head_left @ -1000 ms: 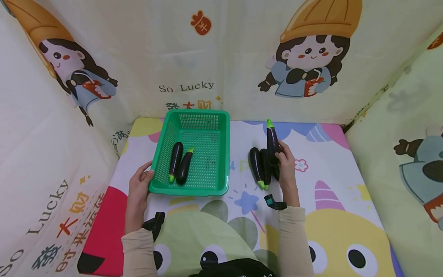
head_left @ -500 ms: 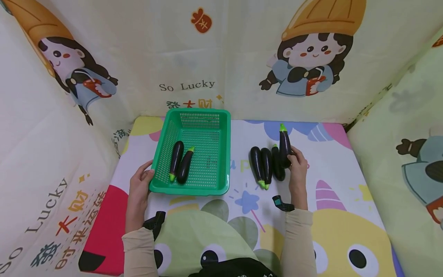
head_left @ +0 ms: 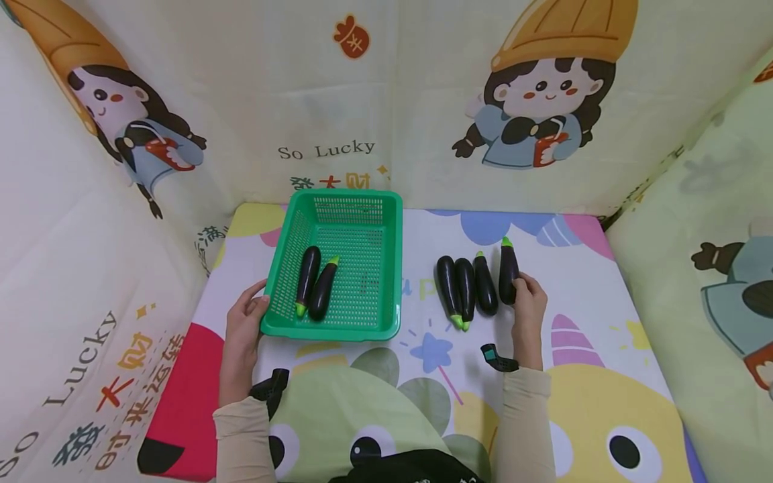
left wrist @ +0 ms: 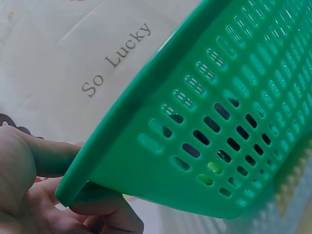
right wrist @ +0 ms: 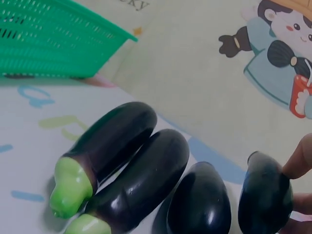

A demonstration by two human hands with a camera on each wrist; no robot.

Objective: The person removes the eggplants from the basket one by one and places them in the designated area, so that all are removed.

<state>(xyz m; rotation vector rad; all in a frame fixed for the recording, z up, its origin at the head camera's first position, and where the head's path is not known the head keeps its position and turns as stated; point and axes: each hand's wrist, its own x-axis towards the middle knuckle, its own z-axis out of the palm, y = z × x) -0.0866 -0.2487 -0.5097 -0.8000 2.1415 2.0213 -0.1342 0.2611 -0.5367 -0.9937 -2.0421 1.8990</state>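
In the head view, my left hand (head_left: 241, 335) grips the left rim of a green plastic basket (head_left: 395, 268). The left wrist view shows the fingers pinching the edge of the basket (left wrist: 117, 161). Two dark purple eggplants (head_left: 308, 278) lie side by side inside it. My right hand (head_left: 529, 308) pinches another eggplant (head_left: 507, 272) by its right side, green stem end pointing away from me. Three eggplants (head_left: 447, 285) lie in a row just left of it, with a narrow gap between. Whether the held eggplant (right wrist: 264, 195) touches the table cannot be told.
The table is covered by a cartoon-patterned cloth (head_left: 429, 396). Printed fabric walls (head_left: 423, 100) rise behind it and on both sides. A dark item (head_left: 413, 467) shows at the bottom edge, close to the person.
My right hand has carried its eggplant rightward and lowered it, away from above the other eggplants to the right end of the row. The left hand and basket stay in place.
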